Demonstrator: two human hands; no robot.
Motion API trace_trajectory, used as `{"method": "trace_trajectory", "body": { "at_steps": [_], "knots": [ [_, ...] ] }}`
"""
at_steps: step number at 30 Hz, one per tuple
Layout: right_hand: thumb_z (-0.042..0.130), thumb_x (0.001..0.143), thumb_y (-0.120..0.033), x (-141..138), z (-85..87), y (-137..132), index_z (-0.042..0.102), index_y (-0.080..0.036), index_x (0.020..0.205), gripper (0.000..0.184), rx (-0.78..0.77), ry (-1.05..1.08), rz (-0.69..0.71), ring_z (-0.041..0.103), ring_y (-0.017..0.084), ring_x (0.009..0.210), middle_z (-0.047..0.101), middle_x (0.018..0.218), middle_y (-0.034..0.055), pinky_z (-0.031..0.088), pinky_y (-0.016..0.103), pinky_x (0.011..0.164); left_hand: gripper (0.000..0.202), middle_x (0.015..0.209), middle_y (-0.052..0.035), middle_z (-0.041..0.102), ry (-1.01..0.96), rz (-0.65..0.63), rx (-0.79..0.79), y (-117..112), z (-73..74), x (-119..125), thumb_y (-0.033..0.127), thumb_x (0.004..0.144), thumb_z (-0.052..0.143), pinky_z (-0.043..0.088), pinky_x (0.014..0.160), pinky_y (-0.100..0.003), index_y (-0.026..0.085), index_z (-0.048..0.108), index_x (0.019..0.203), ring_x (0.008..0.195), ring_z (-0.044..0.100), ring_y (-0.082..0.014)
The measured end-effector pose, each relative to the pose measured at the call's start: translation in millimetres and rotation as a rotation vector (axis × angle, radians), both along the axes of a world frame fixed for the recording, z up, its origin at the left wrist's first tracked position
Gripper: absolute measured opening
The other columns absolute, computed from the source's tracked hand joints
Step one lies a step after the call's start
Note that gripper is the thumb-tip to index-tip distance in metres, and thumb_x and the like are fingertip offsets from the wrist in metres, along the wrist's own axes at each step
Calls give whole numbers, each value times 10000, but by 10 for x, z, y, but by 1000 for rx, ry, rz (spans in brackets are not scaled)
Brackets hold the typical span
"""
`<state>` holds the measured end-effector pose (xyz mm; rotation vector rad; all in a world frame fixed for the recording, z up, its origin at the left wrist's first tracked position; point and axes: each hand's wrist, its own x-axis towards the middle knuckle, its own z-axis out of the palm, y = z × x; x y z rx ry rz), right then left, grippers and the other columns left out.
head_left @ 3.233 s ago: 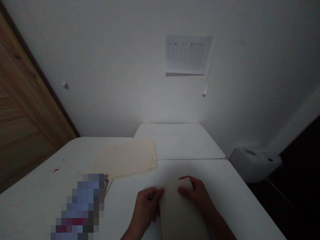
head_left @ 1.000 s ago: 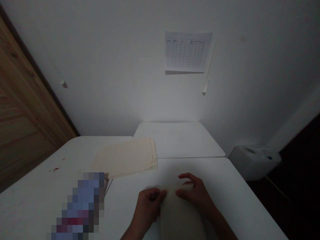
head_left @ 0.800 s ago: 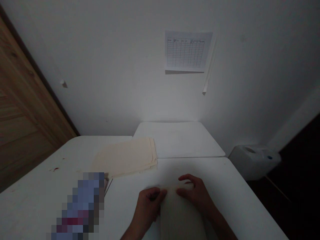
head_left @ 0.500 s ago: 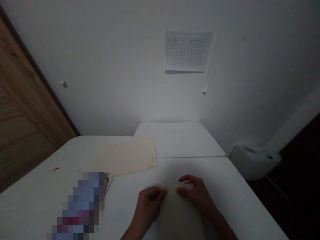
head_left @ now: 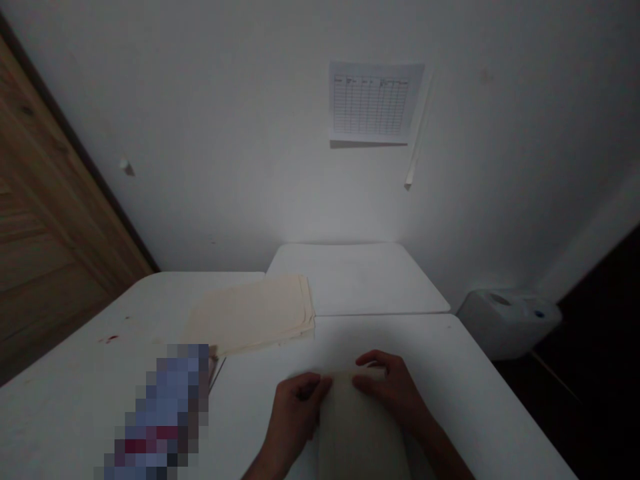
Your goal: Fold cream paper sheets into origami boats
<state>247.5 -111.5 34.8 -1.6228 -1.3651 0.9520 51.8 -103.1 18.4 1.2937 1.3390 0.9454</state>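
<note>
A long, pale, paper-like sheet (head_left: 359, 430) stretches from the bottom edge of the view towards the middle of the white table, its far end between my hands. With thumb and fingers pinched, my left hand (head_left: 295, 410) holds its far left corner. My right hand (head_left: 393, 387) is at the far right corner, thumb pressed on the sheet and forefinger curved above the far edge; its other fingers are mostly hidden. Beyond my left hand lies a stack of cream sheets (head_left: 250, 310) with rounded corners, slightly fanned at the right edge.
White tables (head_left: 360, 277) stand pushed together against the wall, with seams between them. A blurred-out, pixelated object (head_left: 160, 407) lies left of my left arm. A printed chart (head_left: 373, 103) hangs on the wall. Right of the table is a white plastic container (head_left: 505, 323); a wooden door (head_left: 50, 180) is at left.
The sheet's far end has shifted very slightly left with my hands. Both hands keep nearly the same grip; nothing else has visibly moved.
</note>
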Motion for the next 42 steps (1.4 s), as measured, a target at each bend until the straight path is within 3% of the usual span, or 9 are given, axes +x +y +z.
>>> {"method": "trace_trajectory", "body": {
  "at_steps": [4, 7, 16, 23, 26, 31, 36, 42],
  "knots": [
    [739, 671, -436, 66, -55, 36, 707, -177, 919, 359, -11, 92, 45, 586, 175, 621, 660, 729, 27, 423, 261, 558, 497, 427, 58, 432, -36, 36, 12, 13, 37, -7, 640, 694, 639, 247, 303, -179, 161, 606, 565, 337, 351, -74],
    [724, 695, -468, 148, -110, 69, 678, -141, 949, 417, -41, 218, 62, 526, 136, 500, 606, 579, -9, 374, 239, 489, 531, 404, 63, 419, -57, 64, -1, 28, 51, -19, 681, 665, 644, 227, 296, -182, 162, 597, 561, 317, 326, -69],
    [692, 729, -556, 273, -268, 129, 716, -126, 847, 446, 7, 271, 67, 597, 165, 588, 682, 678, 59, 427, 250, 544, 515, 374, 71, 417, -73, 60, -6, 78, -16, -66, 674, 658, 651, 207, 282, -175, 170, 594, 567, 291, 312, -68],
    [624, 779, -546, 287, -262, 121, 713, -135, 770, 421, 24, 216, 59, 594, 168, 590, 668, 656, 47, 426, 248, 534, 512, 391, 72, 426, -56, 27, -14, 89, -62, -73, 676, 690, 622, 197, 284, -180, 171, 610, 601, 293, 306, -73],
    [595, 802, -522, 278, -247, 118, 709, -142, 751, 400, 53, 149, 55, 602, 175, 604, 674, 659, 45, 422, 247, 538, 498, 432, 59, 464, -35, 19, 21, 94, -64, -71, 656, 711, 618, 251, 327, -188, 170, 619, 604, 345, 367, -88],
    [578, 818, -448, 239, -211, 115, 707, -167, 706, 330, 123, -19, 34, 635, 200, 673, 698, 691, 45, 436, 267, 607, 367, 624, -1, 650, 172, -15, 274, 126, -90, -119, 500, 829, 574, 412, 544, -229, 180, 691, 690, 588, 580, -165],
    [574, 822, -376, 191, -202, 79, 709, -211, 707, 242, 149, -193, -16, 621, 201, 653, 689, 680, 20, 412, 292, 631, 254, 720, -6, 688, 551, -80, 401, 115, -118, -183, 353, 888, 505, 428, 632, -262, 217, 696, 790, 631, 606, -176],
    [573, 826, -287, 128, -194, 34, 687, -243, 732, 154, 217, -487, -22, 614, 176, 706, 676, 763, -4, 406, 285, 683, 185, 880, -23, 658, 869, -86, 448, 79, -42, -167, 260, 882, 507, 425, 714, -279, 230, 663, 786, 884, 612, -207]
  ]
}}
